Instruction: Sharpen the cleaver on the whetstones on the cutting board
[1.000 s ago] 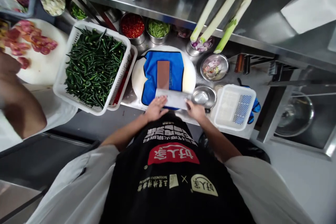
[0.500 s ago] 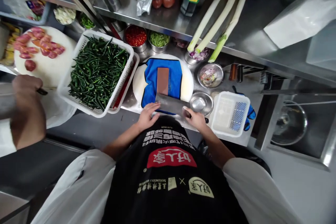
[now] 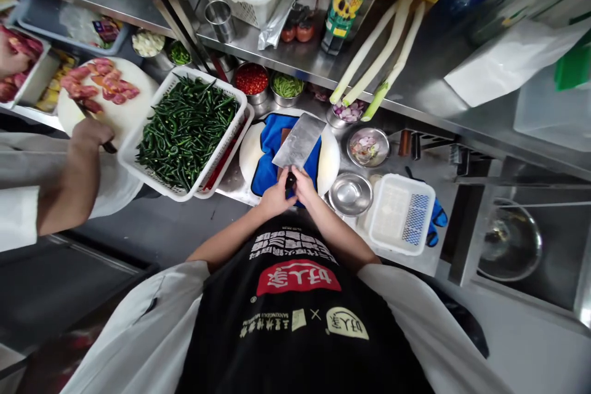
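Observation:
A cleaver (image 3: pixel 301 138) is held up over the round white cutting board (image 3: pixel 249 154), its broad blade pointing away from me and tilted to the right. My left hand (image 3: pixel 277 197) and my right hand (image 3: pixel 305 187) meet around its dark handle, both closed on it. Beneath the blade lies a brown sharpening stone (image 3: pixel 285 134), mostly covered from view. The stone rests on a blue cloth (image 3: pixel 266 163) spread across the board.
Left of the board stands a white basket of green chilies (image 3: pixel 184 132). Beyond it, a co-worker's hand (image 3: pixel 92 134) grips a knife beside cut meat (image 3: pixel 115 87). To the right are a steel bowl (image 3: pixel 351 194) and a white basket (image 3: pixel 385 240). Leeks (image 3: pixel 369 64) overhang the shelf edge.
The cleaver has swung from lying sideways on the stone to pointing away from me, raised above it. My hands have come together at its handle. The view has shifted slightly left.

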Demonstrator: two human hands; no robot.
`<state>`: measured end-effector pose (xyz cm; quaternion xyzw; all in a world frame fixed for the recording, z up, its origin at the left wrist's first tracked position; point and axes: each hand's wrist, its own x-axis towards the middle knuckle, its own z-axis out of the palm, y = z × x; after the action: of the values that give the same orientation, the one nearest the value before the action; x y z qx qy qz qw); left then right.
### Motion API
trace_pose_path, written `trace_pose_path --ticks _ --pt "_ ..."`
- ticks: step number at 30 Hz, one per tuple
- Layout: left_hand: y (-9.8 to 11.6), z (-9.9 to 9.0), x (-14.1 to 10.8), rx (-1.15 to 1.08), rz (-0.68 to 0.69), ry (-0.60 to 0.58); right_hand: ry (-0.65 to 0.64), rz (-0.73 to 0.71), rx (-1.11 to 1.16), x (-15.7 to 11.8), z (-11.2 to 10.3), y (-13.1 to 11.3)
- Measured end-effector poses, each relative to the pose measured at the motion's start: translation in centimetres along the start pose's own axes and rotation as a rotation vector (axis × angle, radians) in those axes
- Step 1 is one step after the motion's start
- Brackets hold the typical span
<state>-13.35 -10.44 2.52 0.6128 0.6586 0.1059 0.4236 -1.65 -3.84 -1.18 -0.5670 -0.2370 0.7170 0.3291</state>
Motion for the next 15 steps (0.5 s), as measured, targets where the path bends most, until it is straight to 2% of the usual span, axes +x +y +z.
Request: trace_pose_path --ticks 2,5,10,12,15 --pt "-1.4 -0.3 0.6 0.015 -0.036 -0.044 -0.037 0.002 0.021 0.5 0.5 0.8" --pt "-4.5 -1.2 0.0 0.044 -0.013 -0.097 -0.053 0.007 0.024 1.8 -1.1 0.3" --pt "-9.5 -3.3 -1.3 0.209 0.080 -0.253 0.171 0.007 0.010 5.5 -6.0 -2.7" --pt "-10.6 -4.1 -1.1 0.284 0.085 -0.292 0.186 0.058 -0.073 6.5 -7.1 -3.3" --pt "-11.2 -5.2 -0.4 0.400 0.066 -0.320 0.160 0.123 -0.181 7.1 -7.5 -3.4"
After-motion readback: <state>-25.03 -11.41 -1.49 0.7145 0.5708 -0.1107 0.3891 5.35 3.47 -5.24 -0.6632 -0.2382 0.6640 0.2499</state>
